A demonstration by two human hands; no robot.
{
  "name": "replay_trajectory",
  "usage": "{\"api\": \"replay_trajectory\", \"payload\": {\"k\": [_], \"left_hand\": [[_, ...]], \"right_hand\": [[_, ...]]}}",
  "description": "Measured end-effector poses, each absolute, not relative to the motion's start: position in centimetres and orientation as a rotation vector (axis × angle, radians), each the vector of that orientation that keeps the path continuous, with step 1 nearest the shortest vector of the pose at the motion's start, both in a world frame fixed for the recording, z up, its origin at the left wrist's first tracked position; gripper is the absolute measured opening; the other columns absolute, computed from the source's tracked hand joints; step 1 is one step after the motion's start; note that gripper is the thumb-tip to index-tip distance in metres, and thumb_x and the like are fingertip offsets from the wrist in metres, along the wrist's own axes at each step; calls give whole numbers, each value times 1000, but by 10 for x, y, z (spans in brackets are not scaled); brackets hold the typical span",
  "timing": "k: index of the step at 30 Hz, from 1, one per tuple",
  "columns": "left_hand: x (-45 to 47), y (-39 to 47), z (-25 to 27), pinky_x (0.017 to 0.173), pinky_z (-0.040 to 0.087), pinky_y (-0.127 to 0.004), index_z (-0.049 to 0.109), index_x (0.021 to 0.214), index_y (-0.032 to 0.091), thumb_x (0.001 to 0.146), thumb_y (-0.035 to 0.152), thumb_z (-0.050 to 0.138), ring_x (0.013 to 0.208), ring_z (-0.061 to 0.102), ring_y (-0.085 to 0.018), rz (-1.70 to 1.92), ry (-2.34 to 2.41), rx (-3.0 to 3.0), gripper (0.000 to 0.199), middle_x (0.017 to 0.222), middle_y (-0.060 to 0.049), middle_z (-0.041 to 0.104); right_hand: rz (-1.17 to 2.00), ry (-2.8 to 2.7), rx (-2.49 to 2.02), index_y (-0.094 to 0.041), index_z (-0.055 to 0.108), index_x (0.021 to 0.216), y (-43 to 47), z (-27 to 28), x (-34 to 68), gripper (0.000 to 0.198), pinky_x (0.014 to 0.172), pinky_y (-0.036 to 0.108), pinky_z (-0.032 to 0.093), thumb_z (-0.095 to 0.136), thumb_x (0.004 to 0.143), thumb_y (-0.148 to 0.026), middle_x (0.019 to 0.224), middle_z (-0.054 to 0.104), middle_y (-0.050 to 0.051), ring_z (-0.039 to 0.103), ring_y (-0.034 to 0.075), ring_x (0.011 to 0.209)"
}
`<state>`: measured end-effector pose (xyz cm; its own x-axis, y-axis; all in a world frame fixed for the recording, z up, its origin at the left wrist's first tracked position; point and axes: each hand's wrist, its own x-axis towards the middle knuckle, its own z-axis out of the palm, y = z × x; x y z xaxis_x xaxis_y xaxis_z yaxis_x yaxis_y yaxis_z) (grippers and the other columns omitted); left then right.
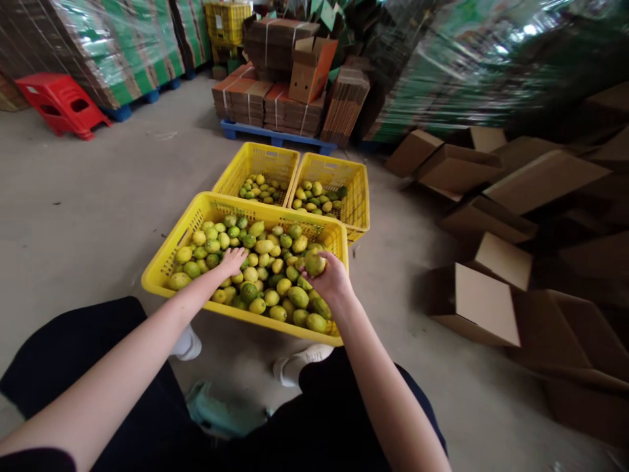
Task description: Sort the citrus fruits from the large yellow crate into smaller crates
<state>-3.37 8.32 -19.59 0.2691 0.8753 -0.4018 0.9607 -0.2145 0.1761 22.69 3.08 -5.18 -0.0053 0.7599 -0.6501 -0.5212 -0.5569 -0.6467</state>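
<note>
A yellow plastic crate (164,259) full of green and yellow lemons (263,247) stands on the floor in front of my knees. My left hand (232,261) rests palm down over the lemons left of the middle, its fingers stretched out and nothing gripped. Near the crate's right side, my right hand (330,278) is closed round a greenish-yellow lemon (315,264), lifted above the others. Behind the full crate are two more yellow crates, a left one (265,152) and a right one (358,196), each with a smaller heap of lemons at the bottom.
Flattened cartons (289,105) lie stacked on a blue pallet (275,136) behind the crates. Open cardboard boxes (484,305) are scattered at the right. A red stool (63,103) stands at the far left, near a wrapped green stack (128,46). My shoes (299,362) flank the crate's near edge.
</note>
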Motion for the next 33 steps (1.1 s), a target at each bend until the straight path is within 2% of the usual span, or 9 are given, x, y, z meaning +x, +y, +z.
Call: {"api": "replay_trajectory", "payload": {"k": [5,10,13,16,19,22,24,27,33], "left_hand": [[-22,99,-202,110,33,-51,56,131,13,72,12,73,131,47,-36,-506,1643,2197,61,139,-21,53],[-19,100,-195,108,35,-49,66,116,10,68,19,78,129,48,-40,-493,1654,2186,51,134,-24,57],[-27,96,-185,102,42,-45,71,107,15,59,31,85,117,58,-39,-432,1673,2095,53,119,-18,67],[-39,88,-168,95,48,-38,73,108,19,60,39,84,109,64,-33,-262,1674,1988,53,111,-11,73],[-45,80,-141,90,51,-33,69,120,17,75,46,74,105,67,-26,-37,1609,1898,53,111,-10,74],[-39,73,-100,88,54,-34,60,131,14,85,50,65,104,68,-23,306,1435,1746,58,115,-13,73],[-31,66,-68,93,53,-39,59,129,14,78,49,73,106,68,-25,637,1180,1506,64,114,-14,72],[-16,50,-25,96,52,-41,61,120,18,62,44,87,106,67,-25,867,913,1382,68,115,-12,71],[-12,25,12,101,49,-41,64,122,24,64,37,87,110,65,-25,1109,996,1619,65,127,-10,65]], "right_hand": [[1768,-221,-1325,-21,53,84,22,-47,235,11,48,24,47,55,73,-23,67,62,2,58,16,58],[1733,-241,-1293,-21,53,83,20,-42,241,13,50,24,49,55,70,-22,67,61,1,59,16,58],[1756,-329,-1244,-22,53,82,21,-41,238,14,52,26,51,54,69,-26,66,59,0,60,17,60],[1789,-483,-1224,-21,54,83,20,-40,230,19,55,30,54,53,68,-32,70,60,1,62,18,64],[1760,-565,-1237,-21,55,87,13,-37,220,26,60,31,55,56,63,-31,76,63,1,63,19,68],[1534,-788,-1249,-24,56,100,5,-27,214,44,70,32,57,69,58,-28,88,66,0,66,21,80],[1331,-985,-1210,-26,56,109,-1,-19,213,56,85,37,56,77,58,-30,103,68,2,66,23,96],[1120,-1099,-1084,-25,58,114,-9,-8,211,59,102,42,50,81,61,-33,119,68,5,63,26,113],[1041,-1086,-1005,-24,68,107,-16,0,199,56,99,39,52,89,56,-27,112,72,4,65,26,108]]}}
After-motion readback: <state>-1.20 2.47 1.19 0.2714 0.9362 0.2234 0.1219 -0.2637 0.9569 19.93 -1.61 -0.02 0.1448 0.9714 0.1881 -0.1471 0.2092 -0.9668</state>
